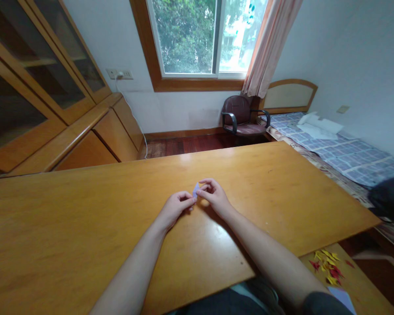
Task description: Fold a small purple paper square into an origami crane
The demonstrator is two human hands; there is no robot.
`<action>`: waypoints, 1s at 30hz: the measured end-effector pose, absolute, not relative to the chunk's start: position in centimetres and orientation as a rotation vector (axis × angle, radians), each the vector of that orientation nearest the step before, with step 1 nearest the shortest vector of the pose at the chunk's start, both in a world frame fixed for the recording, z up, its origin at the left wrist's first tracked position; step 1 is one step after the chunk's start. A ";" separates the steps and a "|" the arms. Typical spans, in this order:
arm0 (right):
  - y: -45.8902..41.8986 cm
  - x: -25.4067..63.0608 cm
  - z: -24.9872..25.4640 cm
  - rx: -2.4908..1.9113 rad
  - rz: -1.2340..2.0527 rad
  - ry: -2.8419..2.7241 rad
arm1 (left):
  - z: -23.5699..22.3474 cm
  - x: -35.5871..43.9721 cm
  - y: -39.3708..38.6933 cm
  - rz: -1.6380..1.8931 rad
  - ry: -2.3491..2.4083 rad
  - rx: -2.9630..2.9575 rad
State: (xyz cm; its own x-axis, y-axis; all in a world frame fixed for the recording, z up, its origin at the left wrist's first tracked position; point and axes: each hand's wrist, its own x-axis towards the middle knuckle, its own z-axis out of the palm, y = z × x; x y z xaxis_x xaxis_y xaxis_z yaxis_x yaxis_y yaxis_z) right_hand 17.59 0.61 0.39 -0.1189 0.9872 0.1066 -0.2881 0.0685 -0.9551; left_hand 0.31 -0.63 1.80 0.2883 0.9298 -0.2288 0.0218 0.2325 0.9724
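paper [195, 189]: one, lilac, small, over the table [85, 218]; left hand [178, 205] pinching lower end; right hand [215, 195] half-curled, pinching right edge; from here looks light, thin, easily creased, best held by edges

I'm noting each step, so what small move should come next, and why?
Perhaps press the purple paper with the right hand while the left hand steadies it: both hands hold it, and its upper end tapers; any creases are too small to see.
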 end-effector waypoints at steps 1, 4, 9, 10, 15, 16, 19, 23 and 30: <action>0.6 17.6 0.4 -0.864 1.356 -1.126 | 1.9 0.4 -0.6 0.832 1.100 1.153; 0.6 17.5 0.4 -0.855 1.352 -1.121 | 2.0 0.5 -0.7 0.832 1.127 1.156; 0.7 17.5 0.1 -0.849 1.350 -1.118 | 2.2 0.6 -0.8 0.855 1.118 1.137; 0.7 17.5 0.1 -0.848 1.349 -1.119 | 2.1 0.7 -0.8 0.857 1.106 1.126; 0.5 17.4 0.2 -0.832 1.377 -1.145 | 1.5 0.6 -0.6 0.867 1.073 1.092; 0.5 17.4 0.2 -0.826 1.385 -1.150 | 1.4 0.6 -0.6 0.879 1.076 1.093; 0.5 17.4 0.2 -0.800 1.418 -1.153 | 1.2 0.6 -0.5 0.911 1.078 1.089; 0.6 17.5 0.1 -0.759 1.456 -1.147 | 1.4 0.6 -0.6 0.925 1.079 1.082; 0.7 17.4 -0.3 -0.791 1.443 -1.172 | 1.2 0.6 -0.5 0.922 1.083 1.109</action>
State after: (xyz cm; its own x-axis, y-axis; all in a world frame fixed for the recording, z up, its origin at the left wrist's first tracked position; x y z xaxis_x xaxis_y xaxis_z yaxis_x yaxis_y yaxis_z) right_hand 17.44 0.72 -0.26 -0.2146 0.9692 0.1211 -0.3177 0.0480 -0.9470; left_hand 0.62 -0.50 1.21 0.2350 0.9518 -0.1972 -0.0429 0.2128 0.9761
